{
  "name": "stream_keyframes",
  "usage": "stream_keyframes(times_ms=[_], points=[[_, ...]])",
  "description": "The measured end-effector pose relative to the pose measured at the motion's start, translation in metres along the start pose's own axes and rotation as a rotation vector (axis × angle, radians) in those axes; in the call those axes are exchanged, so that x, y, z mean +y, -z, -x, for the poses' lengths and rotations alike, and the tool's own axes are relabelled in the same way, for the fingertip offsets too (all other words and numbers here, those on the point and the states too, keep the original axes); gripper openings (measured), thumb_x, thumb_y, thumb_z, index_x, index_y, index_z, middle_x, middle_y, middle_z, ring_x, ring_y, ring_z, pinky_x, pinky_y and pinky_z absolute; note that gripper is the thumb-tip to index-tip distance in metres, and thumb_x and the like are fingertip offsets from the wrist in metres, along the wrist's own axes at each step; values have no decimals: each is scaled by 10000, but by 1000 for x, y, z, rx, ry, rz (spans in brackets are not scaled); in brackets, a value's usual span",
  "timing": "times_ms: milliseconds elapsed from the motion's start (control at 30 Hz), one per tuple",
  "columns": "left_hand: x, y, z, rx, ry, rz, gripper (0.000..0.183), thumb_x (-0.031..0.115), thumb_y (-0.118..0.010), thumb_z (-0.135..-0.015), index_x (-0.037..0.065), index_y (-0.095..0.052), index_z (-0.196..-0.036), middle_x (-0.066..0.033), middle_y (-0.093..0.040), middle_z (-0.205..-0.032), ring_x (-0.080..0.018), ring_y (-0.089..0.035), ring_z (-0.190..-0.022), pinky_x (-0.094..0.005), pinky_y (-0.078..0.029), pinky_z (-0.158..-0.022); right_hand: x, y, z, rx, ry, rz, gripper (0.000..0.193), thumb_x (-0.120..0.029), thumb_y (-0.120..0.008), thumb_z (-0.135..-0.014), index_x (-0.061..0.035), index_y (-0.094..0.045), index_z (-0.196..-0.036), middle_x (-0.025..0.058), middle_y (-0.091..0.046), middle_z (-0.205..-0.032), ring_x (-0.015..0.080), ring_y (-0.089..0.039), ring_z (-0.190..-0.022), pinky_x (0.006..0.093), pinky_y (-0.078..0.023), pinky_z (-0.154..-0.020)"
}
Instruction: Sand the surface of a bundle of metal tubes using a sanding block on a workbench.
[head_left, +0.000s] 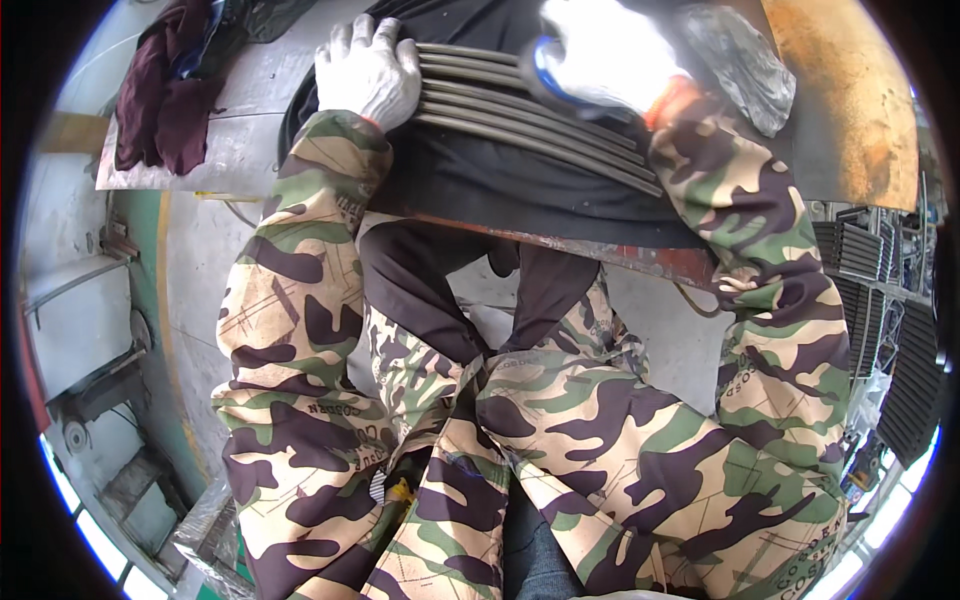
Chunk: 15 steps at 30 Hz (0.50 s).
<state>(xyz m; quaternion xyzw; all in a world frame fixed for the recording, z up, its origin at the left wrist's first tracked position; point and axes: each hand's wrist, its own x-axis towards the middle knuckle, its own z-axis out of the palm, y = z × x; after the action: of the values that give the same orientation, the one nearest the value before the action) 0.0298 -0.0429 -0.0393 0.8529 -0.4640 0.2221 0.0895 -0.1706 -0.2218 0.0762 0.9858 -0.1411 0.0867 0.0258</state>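
Several slim grey metal rods (530, 118) lie side by side across a black cloth (490, 190) on the table. My left hand (368, 72), in a white glove, rests flat at their left ends with its fingers stretched out and slightly apart. Over the right part of the rods is my right hand (610, 55), also gloved in white and smeared by motion. It is closed on a blue-rimmed, rounded thing (546, 70) whose kind I cannot make out. This thing is against or just above the rods; blur hides which.
A crumpled clear plastic bag (745, 65) lies right of my right hand. Dark red cloth (165, 100) lies at the table's far left. A brown sheet (850, 95) covers the right side. Racks of dark bars (855, 250) stand beyond the table at right.
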Motion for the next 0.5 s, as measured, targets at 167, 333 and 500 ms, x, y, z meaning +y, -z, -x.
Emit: stream_keyframes(times_ms=[167, 333, 500], points=[[-10, -8, -7, -2, -91, -111, 352, 292, -520, -996, 120, -684, -1256, -178, -625, -1366, -423, -587, -1235, -559, -473, -1044, 21, -4, 27, 59, 46, 18, 204, -245, -648, -873, -53, -670, -939, 189, -679, -904, 394, -690, -854, 504, -579, -731], [-15, -12, -6, 63, -217, -160, 360, 315, -557, -940, 102, -714, -1184, -151, -659, -1232, -402, -603, -1171, -575, -497, -958, 29, -24, 56, 69, 83, 60, 243, -250, -639, -903, -94, -683, -1084, 135, -661, -985, 322, -693, -920, 479, -593, -750], [-15, 0, 10, 47, -190, -87, 334, 305, -536, -970, 102, -702, -1175, -173, -613, -1314, -445, -554, -1233, -586, -492, -970, 26, -3, 47, 99, 20, -42, 152, -219, -648, -860, -68, -641, -879, 175, -648, -849, 384, -675, -812, 510, -569, -698]])
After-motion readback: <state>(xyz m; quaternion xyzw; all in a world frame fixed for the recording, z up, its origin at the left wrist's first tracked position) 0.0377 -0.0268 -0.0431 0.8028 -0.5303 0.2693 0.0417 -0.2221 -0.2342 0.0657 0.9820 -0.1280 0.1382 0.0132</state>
